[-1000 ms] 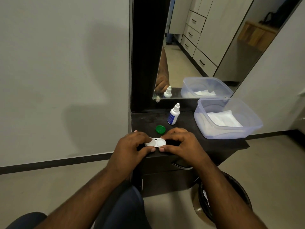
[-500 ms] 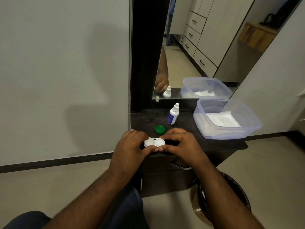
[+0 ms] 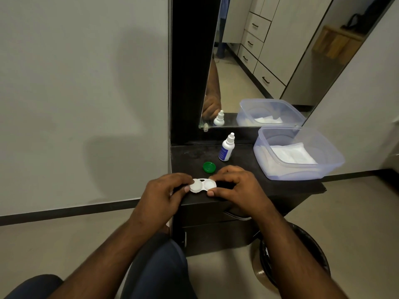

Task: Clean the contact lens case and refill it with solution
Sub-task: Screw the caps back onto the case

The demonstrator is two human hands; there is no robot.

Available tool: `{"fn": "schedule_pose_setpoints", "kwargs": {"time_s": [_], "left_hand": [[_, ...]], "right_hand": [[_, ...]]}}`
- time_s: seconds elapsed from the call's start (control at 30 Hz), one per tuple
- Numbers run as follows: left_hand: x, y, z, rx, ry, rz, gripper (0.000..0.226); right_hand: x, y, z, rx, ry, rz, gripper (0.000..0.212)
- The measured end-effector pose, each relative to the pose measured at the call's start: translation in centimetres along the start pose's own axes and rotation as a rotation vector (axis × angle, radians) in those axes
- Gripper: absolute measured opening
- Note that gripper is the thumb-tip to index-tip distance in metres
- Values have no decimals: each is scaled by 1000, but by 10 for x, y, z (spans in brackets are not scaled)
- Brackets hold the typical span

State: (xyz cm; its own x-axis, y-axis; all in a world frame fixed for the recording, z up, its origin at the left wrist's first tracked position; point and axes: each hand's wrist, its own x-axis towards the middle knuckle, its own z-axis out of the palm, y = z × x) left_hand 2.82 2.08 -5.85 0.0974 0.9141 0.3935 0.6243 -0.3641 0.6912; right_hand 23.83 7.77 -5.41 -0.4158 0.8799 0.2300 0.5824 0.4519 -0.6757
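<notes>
1. My left hand (image 3: 164, 193) has its grip pinched around the white cap (image 3: 196, 185) on the left well of the contact lens case (image 3: 203, 185); thumb in front, fingers curled over the back.
2. My right hand (image 3: 235, 186) steadies the right end of the case, thumb and fingertips pinching its edge. The right well looks uncapped, and I take the green cap (image 3: 209, 167) lying just behind the case on the desk (image 3: 269, 188) to be its lid.
3. The case sits flat near the front edge of the dark desk, between my two hands.
4. I judge the step in hand to be working the left cap on its thread; whether the wells hold liquid I cannot tell.
5. The next move calls for a firm hold on the case so it does not spin with the cap.
6. The solution bottle (image 3: 226, 147) stands upright, closed, behind the green cap.
7. A clear plastic tub (image 3: 302, 171) with white tissue (image 3: 291, 155) inside sits on the desk's right side.
8. A mirror (image 3: 269, 61) rises behind the desk, reflecting drawers. A dark bin (image 3: 302, 255) stands on the floor to the lower right; pale wall to the left.
</notes>
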Motion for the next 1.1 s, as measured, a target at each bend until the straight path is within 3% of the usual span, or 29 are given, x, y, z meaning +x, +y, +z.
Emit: {"fn": "schedule_pose_setpoints", "kwargs": {"time_s": [0.17,0.4,0.53,0.73,1.1], "left_hand": [[4,5,11,56,-24,-33,36],[14,-3,1,139,-101,91,26],[21,-3,0,324,-170,66,52],[20,-2,8,173,-116,105,25],[16,-7,7,2,-66,109,21]], "right_hand": [[-1,1,0,0,-11,-5,32],[0,0,0,14,0,3,33],[-1,0,0,0,-8,0,33],[-1,-2,0,14,2,-13,32],[-1,-10,-7,42,-73,45,32]]}}
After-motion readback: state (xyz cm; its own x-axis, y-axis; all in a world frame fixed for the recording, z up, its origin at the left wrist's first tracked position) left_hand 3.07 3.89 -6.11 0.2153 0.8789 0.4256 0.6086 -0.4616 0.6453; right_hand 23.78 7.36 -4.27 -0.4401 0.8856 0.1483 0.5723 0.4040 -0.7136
